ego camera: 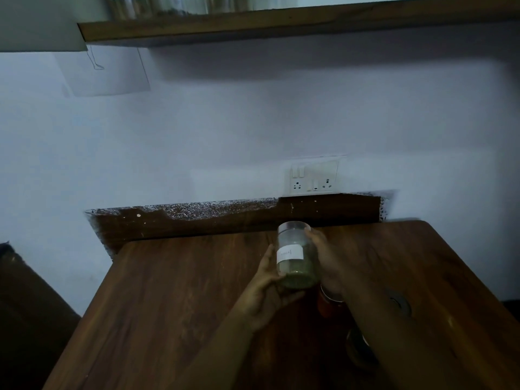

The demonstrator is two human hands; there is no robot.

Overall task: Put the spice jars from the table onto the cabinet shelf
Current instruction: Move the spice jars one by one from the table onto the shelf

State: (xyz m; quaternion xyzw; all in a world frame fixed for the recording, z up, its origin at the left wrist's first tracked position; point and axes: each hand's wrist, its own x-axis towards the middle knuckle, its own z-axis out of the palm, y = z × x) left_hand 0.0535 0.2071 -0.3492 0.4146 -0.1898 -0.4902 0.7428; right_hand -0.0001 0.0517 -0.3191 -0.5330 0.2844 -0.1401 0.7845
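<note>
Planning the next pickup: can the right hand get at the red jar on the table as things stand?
Probably not yet. The right hand and left hand both hold the labelled jar, and the red jar sits under the right forearm, mostly hidden.

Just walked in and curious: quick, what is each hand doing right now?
Left hand: holds the labelled spice jar from below and the side.
Right hand: holds the same jar on its other side.

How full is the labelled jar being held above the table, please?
Roughly a third full: greenish spice fills the bottom of the labelled jar, clear plastic above, held between left hand and right hand.
</note>
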